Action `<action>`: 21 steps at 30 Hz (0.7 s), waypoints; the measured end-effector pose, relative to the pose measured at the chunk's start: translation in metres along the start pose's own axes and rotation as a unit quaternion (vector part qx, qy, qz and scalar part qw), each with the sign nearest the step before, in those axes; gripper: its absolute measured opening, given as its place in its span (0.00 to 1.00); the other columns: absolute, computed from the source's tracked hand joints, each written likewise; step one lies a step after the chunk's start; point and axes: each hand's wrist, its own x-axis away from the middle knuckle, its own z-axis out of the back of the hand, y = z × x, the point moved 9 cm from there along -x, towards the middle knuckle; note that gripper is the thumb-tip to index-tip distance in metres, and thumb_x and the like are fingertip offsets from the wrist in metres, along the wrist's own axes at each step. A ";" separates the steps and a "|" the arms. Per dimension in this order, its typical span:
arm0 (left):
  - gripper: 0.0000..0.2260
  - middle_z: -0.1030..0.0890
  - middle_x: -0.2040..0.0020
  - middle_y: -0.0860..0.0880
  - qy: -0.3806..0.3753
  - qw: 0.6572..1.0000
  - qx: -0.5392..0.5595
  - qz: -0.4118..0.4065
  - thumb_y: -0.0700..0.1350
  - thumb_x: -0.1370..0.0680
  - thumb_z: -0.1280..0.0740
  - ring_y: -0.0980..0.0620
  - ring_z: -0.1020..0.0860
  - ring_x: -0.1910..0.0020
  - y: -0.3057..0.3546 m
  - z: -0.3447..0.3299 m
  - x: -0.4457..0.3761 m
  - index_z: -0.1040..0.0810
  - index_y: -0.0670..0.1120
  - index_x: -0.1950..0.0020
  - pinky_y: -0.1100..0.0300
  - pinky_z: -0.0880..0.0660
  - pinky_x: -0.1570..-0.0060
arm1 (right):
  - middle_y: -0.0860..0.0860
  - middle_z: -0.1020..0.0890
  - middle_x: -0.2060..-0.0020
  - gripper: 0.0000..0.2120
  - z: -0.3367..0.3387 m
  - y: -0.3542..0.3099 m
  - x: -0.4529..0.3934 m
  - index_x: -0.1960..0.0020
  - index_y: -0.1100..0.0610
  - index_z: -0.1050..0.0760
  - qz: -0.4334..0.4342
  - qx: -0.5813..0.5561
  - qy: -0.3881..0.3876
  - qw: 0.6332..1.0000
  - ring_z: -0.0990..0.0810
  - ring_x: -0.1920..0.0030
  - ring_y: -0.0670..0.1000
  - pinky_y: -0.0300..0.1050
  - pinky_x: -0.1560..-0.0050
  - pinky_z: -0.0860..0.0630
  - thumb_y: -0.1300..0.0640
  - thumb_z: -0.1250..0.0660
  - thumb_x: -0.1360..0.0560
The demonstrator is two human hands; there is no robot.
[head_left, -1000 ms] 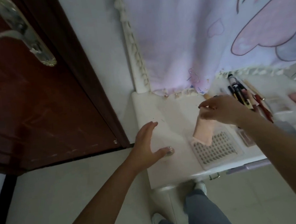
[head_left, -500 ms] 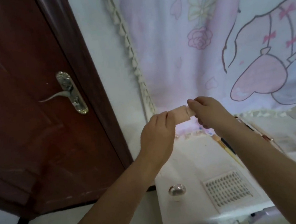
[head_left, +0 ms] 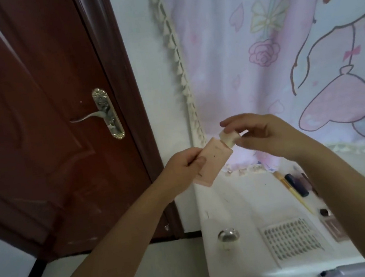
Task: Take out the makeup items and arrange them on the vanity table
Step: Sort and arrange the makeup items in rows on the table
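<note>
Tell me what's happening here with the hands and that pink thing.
A person is standing at a white vanity table and holding a pink tube up in the air. The left hand grips its lower end, while the right hand pinches the pale cap at the top. Whether the cap is coming off cannot be told. On the table lie a lash tray, a small round jar and some pencils.

1 head-worn camera looks forward and down, close over both raised forearms, toward the vanity table (head_left: 236, 203) and wall curtain (head_left: 244, 37).
</note>
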 end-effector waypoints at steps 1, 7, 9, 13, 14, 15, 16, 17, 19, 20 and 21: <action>0.11 0.24 0.53 0.45 -0.004 0.999 0.032 0.015 0.36 0.20 0.43 0.51 0.26 0.55 -0.003 -0.001 0.001 0.25 0.38 0.41 0.64 0.30 0.57 | 0.40 0.21 0.52 0.17 0.001 0.001 0.000 0.59 0.46 0.23 -0.004 -0.012 0.005 1.000 0.21 0.58 0.34 0.25 0.55 0.28 0.69 0.36 0.28; 0.10 0.23 0.56 0.47 -0.038 0.988 0.133 0.066 0.37 0.20 0.43 0.53 0.25 0.58 -0.028 -0.019 0.013 0.24 0.40 0.43 0.63 0.29 0.58 | 0.43 0.20 0.53 0.21 -0.008 0.024 0.008 0.47 0.49 0.26 -0.047 -0.026 -0.018 0.998 0.20 0.59 0.41 0.28 0.57 0.25 0.73 0.36 0.30; 0.09 0.23 0.59 0.49 -0.053 0.982 0.164 0.083 0.36 0.21 0.43 0.54 0.25 0.60 -0.037 -0.028 0.015 0.25 0.43 0.47 0.63 0.29 0.58 | 0.44 0.21 0.52 0.21 -0.010 0.030 0.012 0.52 0.48 0.24 -0.052 -0.017 -0.022 0.998 0.20 0.55 0.45 0.30 0.53 0.24 0.74 0.37 0.30; 0.08 0.22 0.58 0.48 -0.075 0.969 0.205 0.114 0.37 0.21 0.42 0.52 0.25 0.58 -0.053 -0.049 0.017 0.24 0.44 0.49 0.60 0.29 0.55 | 0.51 0.20 0.52 0.23 -0.010 0.049 0.023 0.54 0.48 0.23 -0.067 -0.042 -0.016 0.997 0.20 0.57 0.41 0.34 0.53 0.23 0.77 0.39 0.30; 0.08 0.22 0.58 0.48 -0.078 0.967 0.209 0.123 0.37 0.21 0.42 0.52 0.24 0.58 -0.057 -0.055 0.019 0.24 0.44 0.49 0.60 0.29 0.55 | 0.51 0.19 0.53 0.23 -0.010 0.057 0.027 0.55 0.48 0.23 -0.082 -0.047 -0.020 0.995 0.20 0.59 0.41 0.35 0.56 0.24 0.77 0.39 0.30; 0.07 0.22 0.58 0.48 -0.081 0.966 0.209 0.133 0.37 0.21 0.42 0.53 0.24 0.60 -0.062 -0.062 0.021 0.24 0.43 0.48 0.61 0.28 0.56 | 0.52 0.19 0.53 0.23 -0.012 0.068 0.032 0.56 0.49 0.22 -0.101 -0.054 -0.030 0.993 0.20 0.61 0.43 0.36 0.58 0.25 0.77 0.40 0.29; 0.08 0.22 0.60 0.48 -0.085 0.964 0.207 0.143 0.37 0.21 0.42 0.53 0.25 0.61 -0.068 -0.070 0.025 0.24 0.42 0.48 0.62 0.28 0.58 | 0.54 0.18 0.53 0.23 -0.014 0.078 0.038 0.56 0.50 0.21 -0.121 -0.067 -0.040 0.990 0.20 0.62 0.45 0.36 0.58 0.24 0.77 0.41 0.29; 0.08 0.23 0.60 0.48 -0.091 0.962 0.204 0.154 0.37 0.21 0.42 0.53 0.25 0.62 -0.075 -0.078 0.029 0.24 0.39 0.46 0.62 0.29 0.59 | 0.54 0.18 0.53 0.23 -0.018 0.090 0.044 0.56 0.51 0.20 -0.141 -0.089 -0.053 0.985 0.20 0.60 0.46 0.36 0.56 0.22 0.77 0.41 0.29; 0.11 0.23 0.58 0.44 -0.113 0.958 0.200 0.170 0.35 0.21 0.42 0.50 0.24 0.59 -0.088 -0.096 0.038 0.26 0.34 0.42 0.59 0.28 0.56 | 0.51 0.15 0.57 0.23 -0.028 0.115 0.059 0.56 0.52 0.18 -0.181 -0.153 -0.081 0.968 0.18 0.57 0.47 0.37 0.53 0.21 0.77 0.42 0.29; 0.11 0.23 0.56 0.42 -0.125 0.955 0.203 0.177 0.34 0.21 0.42 0.48 0.24 0.57 -0.094 -0.105 0.044 0.27 0.32 0.41 0.57 0.28 0.54 | 0.49 0.15 0.59 0.22 -0.034 0.127 0.067 0.57 0.52 0.17 -0.205 -0.188 -0.098 0.956 0.17 0.56 0.46 0.37 0.52 0.20 0.75 0.41 0.29; 0.11 0.22 0.56 0.42 -0.133 0.953 0.202 0.184 0.33 0.22 0.42 0.48 0.24 0.57 -0.101 -0.113 0.049 0.27 0.32 0.41 0.57 0.28 0.54 | 0.48 0.14 0.59 0.19 -0.041 0.139 0.074 0.59 0.52 0.16 -0.228 -0.218 -0.111 0.942 0.17 0.56 0.45 0.37 0.52 0.20 0.72 0.39 0.30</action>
